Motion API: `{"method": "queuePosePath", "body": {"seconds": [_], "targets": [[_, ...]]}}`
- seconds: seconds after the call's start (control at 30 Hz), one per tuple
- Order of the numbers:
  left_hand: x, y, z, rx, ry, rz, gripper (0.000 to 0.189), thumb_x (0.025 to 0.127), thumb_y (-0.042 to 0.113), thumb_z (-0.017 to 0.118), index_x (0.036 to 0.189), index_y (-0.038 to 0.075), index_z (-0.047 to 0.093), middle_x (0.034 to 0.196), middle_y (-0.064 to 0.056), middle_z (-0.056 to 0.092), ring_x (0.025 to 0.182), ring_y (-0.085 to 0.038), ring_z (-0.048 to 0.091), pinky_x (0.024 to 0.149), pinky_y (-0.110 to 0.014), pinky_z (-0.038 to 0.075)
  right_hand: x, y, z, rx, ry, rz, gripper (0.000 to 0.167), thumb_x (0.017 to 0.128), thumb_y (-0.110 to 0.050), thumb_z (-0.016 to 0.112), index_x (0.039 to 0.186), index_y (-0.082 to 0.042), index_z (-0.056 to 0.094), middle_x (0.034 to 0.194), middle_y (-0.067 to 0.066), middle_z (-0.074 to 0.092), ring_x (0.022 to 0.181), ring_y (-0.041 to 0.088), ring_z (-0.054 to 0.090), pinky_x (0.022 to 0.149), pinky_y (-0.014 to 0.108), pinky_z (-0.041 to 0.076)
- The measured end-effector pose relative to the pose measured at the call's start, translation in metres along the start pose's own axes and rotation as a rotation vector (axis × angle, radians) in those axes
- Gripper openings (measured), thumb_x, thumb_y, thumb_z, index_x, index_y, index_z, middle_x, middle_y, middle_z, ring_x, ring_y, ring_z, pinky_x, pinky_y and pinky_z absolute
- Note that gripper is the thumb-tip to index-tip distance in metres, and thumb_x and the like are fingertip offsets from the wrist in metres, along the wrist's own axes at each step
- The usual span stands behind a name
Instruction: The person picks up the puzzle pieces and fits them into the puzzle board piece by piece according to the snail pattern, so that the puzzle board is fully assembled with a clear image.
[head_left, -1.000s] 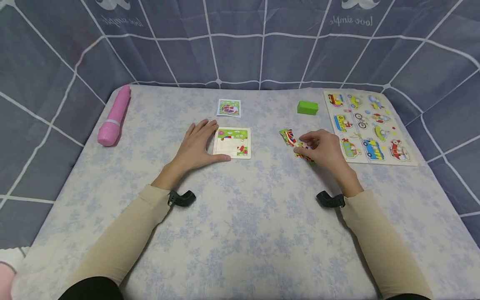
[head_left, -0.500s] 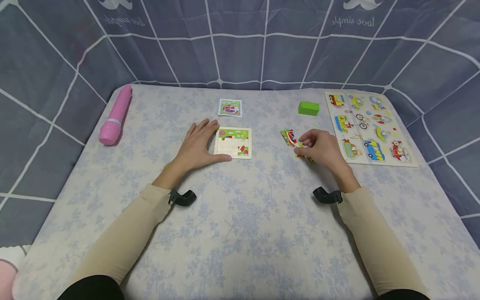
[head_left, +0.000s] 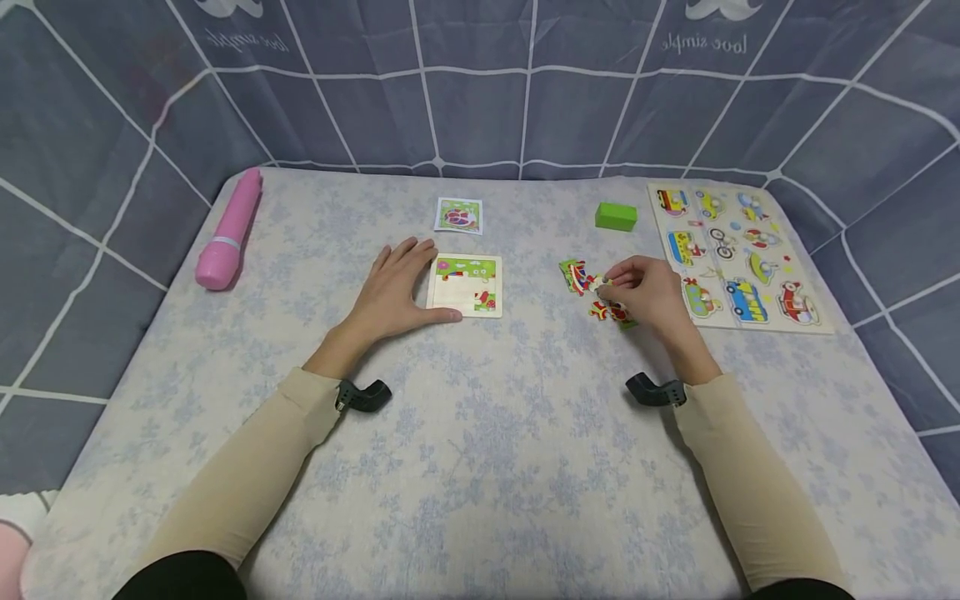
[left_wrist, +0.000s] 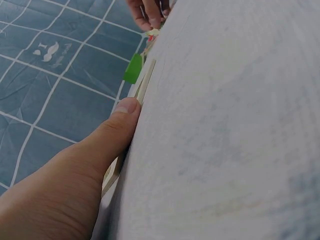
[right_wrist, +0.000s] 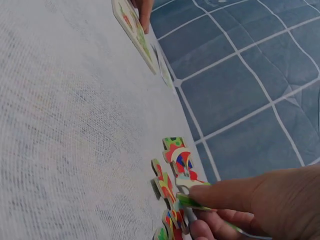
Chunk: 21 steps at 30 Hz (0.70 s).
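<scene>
Fingers spread and fairly straight, my left hand (head_left: 393, 292) lies against the left side of a small wooden jigsaw tray (head_left: 456, 298), its thumb along the near edge. Part of the tray's picture is filled along the top and at the lower right; bare wood shows between. To the right, my right hand (head_left: 651, 293) pinches a jigsaw piece (right_wrist: 192, 202) between thumb and fingers, and the fingers hide part of it. Loose jigsaw pieces (right_wrist: 164, 181), red, green and blue, lie on the table right beside and under those fingertips.
Behind the tray lies a picture card (head_left: 459, 217). A green block (head_left: 616, 217) stands beyond the loose pieces. Vehicle puzzle board (head_left: 723, 287) occupies the right side, and a pink baton-shaped object (head_left: 231, 232) lies at the far left. Grey checked cloth (head_left: 480, 117) hangs around the table.
My right hand has shifted slightly away from me with the piece, and more of the loose pieces nearer to me now show. The left hand and the tray stay put.
</scene>
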<state>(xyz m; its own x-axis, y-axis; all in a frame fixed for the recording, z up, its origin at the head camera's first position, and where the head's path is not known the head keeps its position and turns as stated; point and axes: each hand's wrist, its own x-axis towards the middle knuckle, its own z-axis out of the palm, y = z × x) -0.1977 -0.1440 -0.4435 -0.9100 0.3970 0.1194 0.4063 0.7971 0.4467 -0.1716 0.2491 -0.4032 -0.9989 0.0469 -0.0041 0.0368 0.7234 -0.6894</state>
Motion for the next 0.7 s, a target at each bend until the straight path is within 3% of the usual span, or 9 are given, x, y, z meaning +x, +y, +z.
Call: {"method": "queuePosePath", "body": {"seconds": [0.17, 0.33, 0.47, 0.7], "targets": [[0.0, -0.001, -0.001, -0.001, 0.001, -0.005, 0.113, 0.078, 0.066, 0.084, 0.163, 0.007, 0.039, 0.174, -0.007, 0.03, 0.164, -0.028, 0.016, 0.136, -0.05, 0.002, 0.001, 0.001, 0.0, 0.093, 0.114, -0.023, 0.021, 0.098, -0.017, 0.076, 0.111, -0.001, 0.074, 0.097, 0.009, 0.073, 0.075, 0.001, 0.061, 0.065, 0.014, 0.05], [0.0, 0.0, -0.002, 0.003, -0.001, -0.006, 0.113, 0.078, 0.066, 0.084, 0.163, 0.007, 0.039, 0.174, -0.007, 0.031, 0.164, -0.028, 0.016, 0.136, -0.05, 0.002, 0.003, -0.007, 0.008, 0.193, 0.208, -0.132, 0.019, 0.098, -0.014, 0.076, 0.111, 0.001, 0.076, 0.101, 0.017, 0.075, 0.078, -0.003, 0.063, 0.071, 0.009, 0.053], [0.0, 0.002, -0.001, 0.004, 0.004, -0.001, 0.114, 0.077, 0.067, 0.085, 0.163, 0.008, 0.039, 0.173, -0.007, 0.031, 0.164, -0.028, 0.016, 0.136, -0.05, 0.002, 0.005, -0.021, 0.02, 0.234, 0.198, -0.201, 0.018, 0.098, -0.011, 0.075, 0.111, 0.001, 0.077, 0.103, 0.021, 0.075, 0.081, -0.003, 0.064, 0.075, 0.009, 0.054], [-0.001, 0.002, 0.0, 0.001, 0.004, -0.002, 0.114, 0.076, 0.067, 0.085, 0.163, 0.007, 0.039, 0.173, -0.007, 0.031, 0.164, -0.029, 0.016, 0.136, -0.051, 0.002, 0.008, -0.05, 0.05, 0.25, 0.098, -0.243, 0.014, 0.097, -0.007, 0.076, 0.109, -0.002, 0.079, 0.099, 0.017, 0.077, 0.078, 0.006, 0.068, 0.071, 0.013, 0.055]]}}
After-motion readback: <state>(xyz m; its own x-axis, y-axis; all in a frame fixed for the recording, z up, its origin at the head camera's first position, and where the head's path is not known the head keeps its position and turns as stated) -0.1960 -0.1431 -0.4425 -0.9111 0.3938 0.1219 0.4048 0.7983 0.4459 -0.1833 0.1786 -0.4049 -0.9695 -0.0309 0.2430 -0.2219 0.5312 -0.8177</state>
